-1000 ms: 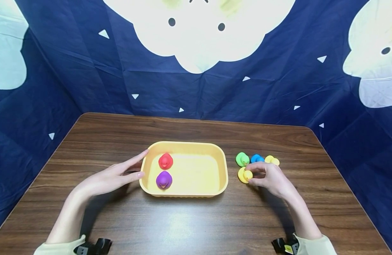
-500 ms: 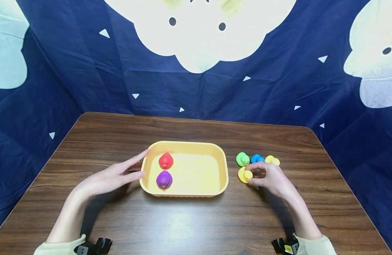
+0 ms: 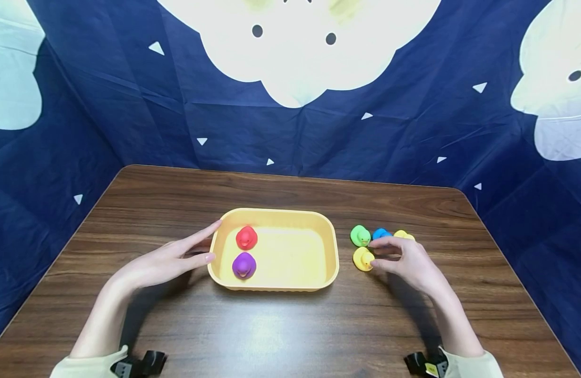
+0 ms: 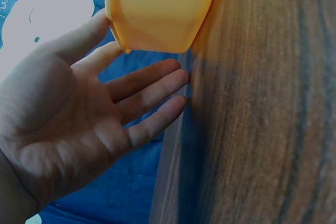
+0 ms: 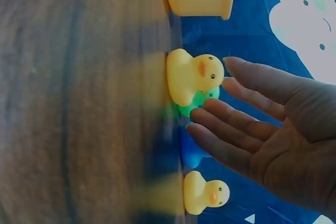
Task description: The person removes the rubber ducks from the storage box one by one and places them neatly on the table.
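Table point(image 3: 271, 336), head view: dark woodgrain top, blue cloth point(image 3: 243, 131) with white cloud shapes rising past the back edge.
Tray point(image 3: 295, 257), head view: yellow, roughly mid-table between the left and right edges. Red duck point(image 3: 246, 238) sits near its back left corner, purple duck point(image 3: 244, 266) near its front left corner.
Left hand point(image 3: 160, 265), head view: fingers spread, thumb and forefinger tips up against the tray's left end.
Yellow duck point(image 3: 362, 259), head view: on the tabletop just off the tray's right end, so it's between the tray and the other hand.
Right hand point(image 3: 410, 262), head view: thumb and forefinger apart, coming in from the table's right edge side, thumb tip right at the duck's head.
Back row, head view: green duck point(image 3: 360, 236), blue duck point(image 3: 380, 234), then second yellow duck point(image 3: 403, 234) heading toward the table's right edge, last two partly covered by the hand.
Left wrist view: thumb and forefinger at the tray rim, other three fingers fanned out loosely below it.
Right wrist view: yellow duck stands just beyond the thumb and forefinger tips, can't tell if they're touching; hand looks spread and relaxed, green duck peeking out behind.
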A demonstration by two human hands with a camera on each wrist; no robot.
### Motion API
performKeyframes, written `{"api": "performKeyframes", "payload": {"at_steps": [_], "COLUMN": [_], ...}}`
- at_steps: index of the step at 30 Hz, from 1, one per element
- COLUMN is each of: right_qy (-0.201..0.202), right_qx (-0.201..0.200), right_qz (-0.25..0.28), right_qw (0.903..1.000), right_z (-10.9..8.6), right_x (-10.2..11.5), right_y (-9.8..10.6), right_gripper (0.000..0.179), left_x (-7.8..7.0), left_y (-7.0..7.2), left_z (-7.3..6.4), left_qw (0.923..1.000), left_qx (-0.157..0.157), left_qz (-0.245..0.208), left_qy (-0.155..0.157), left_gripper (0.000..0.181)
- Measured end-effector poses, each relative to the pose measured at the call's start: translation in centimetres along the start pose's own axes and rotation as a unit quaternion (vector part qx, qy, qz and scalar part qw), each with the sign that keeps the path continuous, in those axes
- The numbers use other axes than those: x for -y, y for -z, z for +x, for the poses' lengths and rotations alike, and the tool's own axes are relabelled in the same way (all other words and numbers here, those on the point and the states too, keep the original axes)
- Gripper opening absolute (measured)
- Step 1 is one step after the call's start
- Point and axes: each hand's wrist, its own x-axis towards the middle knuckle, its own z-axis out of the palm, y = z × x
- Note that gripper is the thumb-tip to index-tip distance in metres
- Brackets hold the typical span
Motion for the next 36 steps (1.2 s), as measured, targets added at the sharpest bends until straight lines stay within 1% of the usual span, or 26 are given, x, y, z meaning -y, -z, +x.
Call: {"api": "performKeyframes", "payload": {"at_steps": [3,9,14,18,22,27,33,36], "right_qy": [0.009,0.022,0.043,0.057,0.066,0.085,0.108,0.112], "right_qx": [-0.026,-0.081,-0.134,-0.163,-0.172,-0.159,-0.147,-0.144], "right_qz": [-0.017,-0.016,-0.014,0.002,0.034,0.061,0.071,0.071], "right_qw": [0.9995,0.9963,0.9900,0.9849,0.9823,0.9818,0.9806,0.9807], "right_z": [-0.2,-0.3,-0.3,-0.1,0.0,0.2,0.4,0.5], "right_x": [0.3,0.7,1.0,1.5,2.2,2.9,3.7,4.1], "right_y": [0.2,0.3,0.1,-0.2,-0.5,-0.9,-1.2,-1.4], "right_gripper": [0.030,0.027,0.023,0.023,0.025,0.028,0.032,0.036], "left_x": [-0.1,-0.2,-0.3,-0.2,-0.2,0.0,0.0,0.0], "left_y": [0.0,0.0,0.0,0.0,0.1,0.1,0.0,0.0], "left_z": [0.1,0.1,0.1,0.1,0.0,-0.1,0.0,0.1], "left_qw": [1.0000,1.0000,1.0000,1.0000,1.0000,1.0000,0.9999,0.9999], "left_qx": [0.002,0.002,0.003,0.001,0.001,-0.001,-0.002,-0.003], "left_qz": [-0.002,-0.004,-0.005,-0.004,-0.003,0.001,0.000,0.001], "left_qy": [0.000,0.001,-0.001,-0.001,-0.003,-0.006,-0.013,-0.015], "left_gripper": [0.070,0.070,0.071,0.070,0.070,0.070,0.069,0.069]}}
